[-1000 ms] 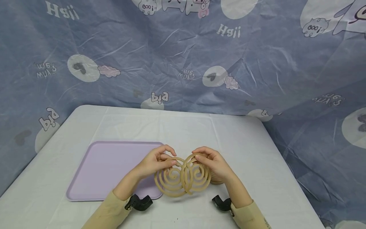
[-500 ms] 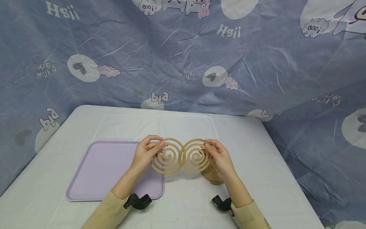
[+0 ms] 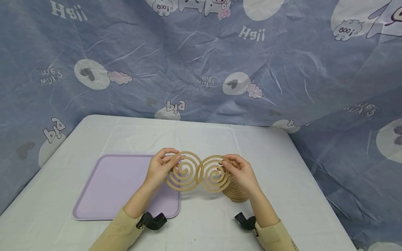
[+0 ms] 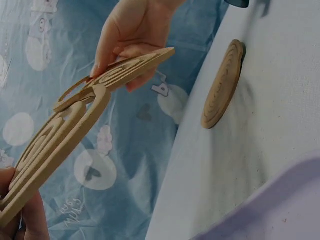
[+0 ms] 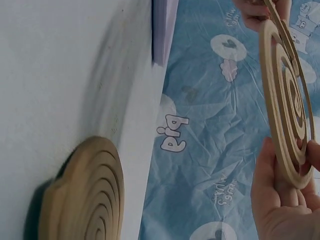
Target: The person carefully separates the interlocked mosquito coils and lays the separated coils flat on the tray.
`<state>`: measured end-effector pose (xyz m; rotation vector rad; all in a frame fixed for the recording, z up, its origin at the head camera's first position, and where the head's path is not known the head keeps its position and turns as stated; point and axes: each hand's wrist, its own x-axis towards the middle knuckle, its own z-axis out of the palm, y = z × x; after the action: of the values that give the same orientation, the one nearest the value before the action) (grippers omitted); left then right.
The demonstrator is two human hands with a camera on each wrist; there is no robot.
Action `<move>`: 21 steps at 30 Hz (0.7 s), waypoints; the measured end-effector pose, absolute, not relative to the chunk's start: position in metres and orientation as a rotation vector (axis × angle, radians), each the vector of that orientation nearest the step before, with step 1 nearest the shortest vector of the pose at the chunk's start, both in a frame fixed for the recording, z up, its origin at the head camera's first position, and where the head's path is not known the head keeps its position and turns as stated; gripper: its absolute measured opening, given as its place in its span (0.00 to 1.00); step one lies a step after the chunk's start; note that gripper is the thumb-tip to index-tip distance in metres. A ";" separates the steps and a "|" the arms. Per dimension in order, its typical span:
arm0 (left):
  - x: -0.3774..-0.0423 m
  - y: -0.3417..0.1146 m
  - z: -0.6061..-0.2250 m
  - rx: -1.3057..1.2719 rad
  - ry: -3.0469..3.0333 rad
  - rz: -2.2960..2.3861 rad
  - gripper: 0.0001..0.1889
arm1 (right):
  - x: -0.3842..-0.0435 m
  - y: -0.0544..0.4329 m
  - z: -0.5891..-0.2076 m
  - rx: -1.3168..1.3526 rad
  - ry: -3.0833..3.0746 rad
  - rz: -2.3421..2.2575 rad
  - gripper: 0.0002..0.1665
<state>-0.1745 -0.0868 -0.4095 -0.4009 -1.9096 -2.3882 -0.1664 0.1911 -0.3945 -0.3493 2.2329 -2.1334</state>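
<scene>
Two tan spiral mosquito coils are held up above the table, their outer rings crossing in the middle. My left hand (image 3: 158, 170) pinches the outer edge of the left mosquito coil (image 4: 55, 160) between thumb and fingers. On the other side, my right hand (image 3: 246, 176) pinches the right mosquito coil (image 5: 271, 95). The left wrist view shows the rings overlapping at a slant; whether they are linked I cannot tell. Below my right hand lies a closely wound coil piece (image 3: 236, 192) on the table, partly hidden in the head view.
A purple tray (image 3: 119, 188) lies on the left of the white-covered table (image 3: 267, 150), its right edge below the left coil. Black wrist mounts (image 3: 153, 221) sit at both sleeves. A blue printed cloth (image 3: 188, 62) hangs behind the table.
Both hands have risen and spread, so the coils overlap less than a second ago. In the last half second my right hand dipped slightly, tilting its coil lower; the left stayed put.
</scene>
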 end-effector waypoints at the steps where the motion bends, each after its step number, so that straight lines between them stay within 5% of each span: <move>1: -0.175 -0.087 -0.409 -0.403 -1.913 -2.386 0.15 | -0.167 0.193 -0.394 -0.358 2.249 -2.108 0.20; 12: -0.178 -0.095 -0.406 -0.301 -1.840 -2.376 0.12 | -0.170 0.205 -0.390 -0.360 2.045 -2.180 0.15; 21: -0.178 -0.106 -0.400 -0.169 -1.759 -2.442 0.16 | -0.170 0.196 -0.392 -0.091 1.939 -2.362 0.17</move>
<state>-0.1777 -0.1059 -0.3997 -0.1694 -1.7591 -2.4420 -0.1698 0.1960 -0.3923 -0.0909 1.9393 -2.3622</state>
